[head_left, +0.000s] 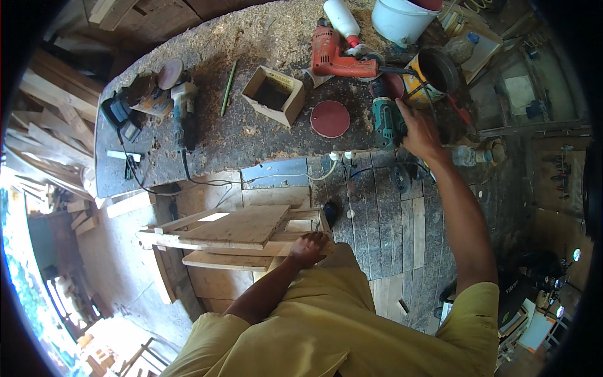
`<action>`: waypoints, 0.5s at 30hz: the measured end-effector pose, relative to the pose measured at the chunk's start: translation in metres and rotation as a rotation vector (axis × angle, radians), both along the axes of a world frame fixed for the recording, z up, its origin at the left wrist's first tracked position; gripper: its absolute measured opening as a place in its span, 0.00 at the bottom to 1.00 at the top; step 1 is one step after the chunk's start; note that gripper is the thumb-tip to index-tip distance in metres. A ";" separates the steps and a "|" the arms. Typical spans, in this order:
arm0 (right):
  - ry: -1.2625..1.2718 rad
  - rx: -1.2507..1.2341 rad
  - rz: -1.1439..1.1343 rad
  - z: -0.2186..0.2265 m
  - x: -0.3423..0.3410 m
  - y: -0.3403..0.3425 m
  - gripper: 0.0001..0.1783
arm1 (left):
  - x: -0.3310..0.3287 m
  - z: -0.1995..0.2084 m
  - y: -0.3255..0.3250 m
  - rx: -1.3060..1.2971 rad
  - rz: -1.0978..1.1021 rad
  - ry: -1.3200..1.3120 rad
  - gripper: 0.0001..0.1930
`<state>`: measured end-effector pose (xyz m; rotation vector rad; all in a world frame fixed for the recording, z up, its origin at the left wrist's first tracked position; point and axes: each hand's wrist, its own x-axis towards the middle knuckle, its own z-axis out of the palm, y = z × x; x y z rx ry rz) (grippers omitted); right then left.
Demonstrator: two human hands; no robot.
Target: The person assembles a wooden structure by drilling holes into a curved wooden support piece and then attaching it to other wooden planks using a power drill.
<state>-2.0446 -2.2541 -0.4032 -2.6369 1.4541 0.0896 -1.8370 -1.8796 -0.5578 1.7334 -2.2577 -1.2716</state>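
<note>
The dark bench point(213, 141) is mottled and scuffed, with sawdust point(251, 31) spread thickly along its far side. Toward the left end lies a grinder point(183, 116), its cord trailing over the front edge. Next come a green pencil point(228, 88), an open cardboard box point(293, 109) and a red sanding disc point(330, 119) lying flat. Farther right are a red drill point(329, 53), a white bottle point(341, 19), a white bucket point(399, 24), a yellow tin point(416, 88) and a green drill point(386, 120) (resting or lifted, I cannot tell).
</note>
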 end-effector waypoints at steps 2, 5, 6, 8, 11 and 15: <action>-0.302 -0.185 0.247 0.006 -0.008 0.003 0.47 | -0.001 0.001 -0.003 -0.010 -0.004 -0.011 0.32; -0.243 -0.116 0.249 0.024 -0.004 0.012 0.47 | 0.000 -0.013 0.006 -0.055 0.013 -0.007 0.32; -0.242 -0.114 0.250 0.030 -0.005 0.012 0.47 | -0.001 -0.014 0.006 -0.095 0.028 0.012 0.32; -0.186 -0.047 0.283 0.043 -0.009 0.012 0.45 | -0.001 -0.016 0.005 -0.060 0.010 -0.001 0.32; -0.270 -0.042 0.406 0.053 -0.017 0.010 0.39 | -0.001 -0.014 0.009 -0.065 0.010 -0.016 0.32; -0.371 -0.067 0.405 0.057 -0.016 0.027 0.36 | -0.004 -0.019 0.011 -0.124 0.028 0.010 0.32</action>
